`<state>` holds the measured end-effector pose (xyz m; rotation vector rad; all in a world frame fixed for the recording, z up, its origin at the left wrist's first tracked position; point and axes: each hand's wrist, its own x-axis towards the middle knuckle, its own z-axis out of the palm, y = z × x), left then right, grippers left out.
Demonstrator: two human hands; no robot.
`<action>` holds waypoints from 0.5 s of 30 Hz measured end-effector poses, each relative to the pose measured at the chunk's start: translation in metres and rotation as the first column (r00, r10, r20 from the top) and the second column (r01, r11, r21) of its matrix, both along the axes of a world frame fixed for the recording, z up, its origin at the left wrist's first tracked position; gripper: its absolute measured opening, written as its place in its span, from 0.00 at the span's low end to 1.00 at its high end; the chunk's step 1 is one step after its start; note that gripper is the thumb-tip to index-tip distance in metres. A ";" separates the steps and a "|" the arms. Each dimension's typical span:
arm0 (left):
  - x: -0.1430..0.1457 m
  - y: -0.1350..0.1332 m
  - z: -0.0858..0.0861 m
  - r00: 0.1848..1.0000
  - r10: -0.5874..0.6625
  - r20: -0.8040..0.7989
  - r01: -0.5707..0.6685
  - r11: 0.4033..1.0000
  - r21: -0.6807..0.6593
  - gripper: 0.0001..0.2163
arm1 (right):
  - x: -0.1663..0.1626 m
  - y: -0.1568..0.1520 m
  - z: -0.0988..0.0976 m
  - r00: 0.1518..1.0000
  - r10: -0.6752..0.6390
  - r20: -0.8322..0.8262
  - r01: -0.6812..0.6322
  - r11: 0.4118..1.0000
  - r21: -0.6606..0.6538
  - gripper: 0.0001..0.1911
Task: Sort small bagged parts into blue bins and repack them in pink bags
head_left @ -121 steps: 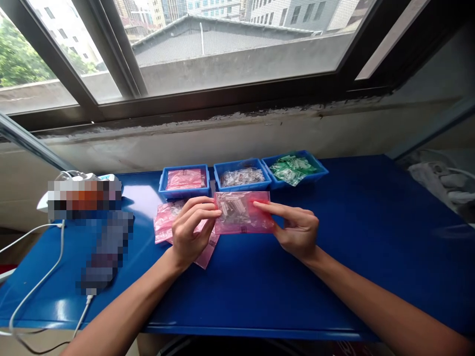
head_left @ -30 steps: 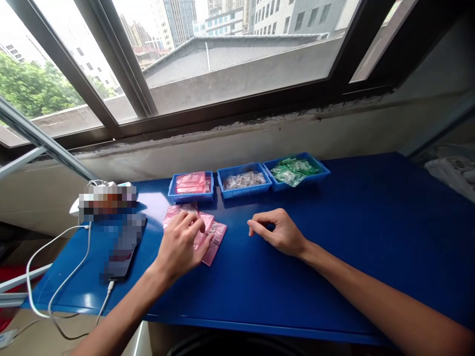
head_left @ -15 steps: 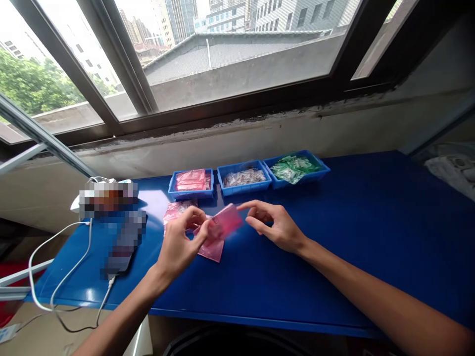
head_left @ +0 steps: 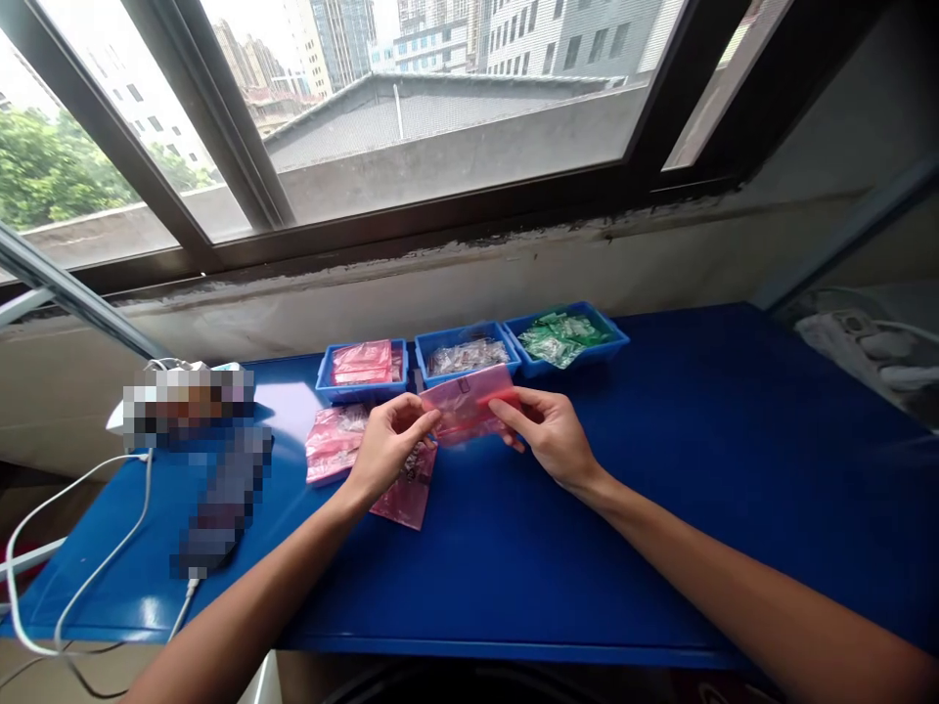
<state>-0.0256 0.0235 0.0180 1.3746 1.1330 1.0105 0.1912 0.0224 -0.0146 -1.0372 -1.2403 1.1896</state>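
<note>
A translucent pink plastic bag point(head_left: 466, 404) is held up just in front of the trays, and I cannot tell whether anything is inside. My left hand point(head_left: 388, 452) pinches its left side, and my right hand point(head_left: 547, 435) holds its right edge between fingers and thumb. Beneath my left hand, a pink bag point(head_left: 407, 494) lies on the blue table point(head_left: 660, 508). Another pink bag pile point(head_left: 334, 445) lies to its left.
Along the back stand several blue trays: one of pink bags point(head_left: 359, 394), one of clear bags point(head_left: 432, 354), one of green bags point(head_left: 598, 344). A pixelated object point(head_left: 187, 401), pixelated phone point(head_left: 224, 499) and white cable point(head_left: 80, 557) lie left.
The pink bag has moved up and left toward the trays. My right hand has closed on it, so both hands now hold it. The view has shifted slightly.
</note>
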 end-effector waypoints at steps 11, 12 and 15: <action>-0.009 0.000 -0.007 0.997 0.079 0.001 -0.079 0.996 0.048 0.14 | 0.004 0.001 0.001 0.987 0.034 0.158 -0.042 0.998 0.048 0.17; -0.009 -0.001 -0.007 0.997 0.076 -0.014 -0.075 0.995 0.062 0.13 | 0.003 0.001 0.001 0.984 0.025 0.174 -0.035 0.998 0.058 0.16; -0.011 -0.001 -0.009 0.993 0.098 -0.071 -0.087 0.986 0.139 0.12 | 0.003 0.001 0.000 0.974 -0.024 0.225 -0.001 0.994 0.108 0.14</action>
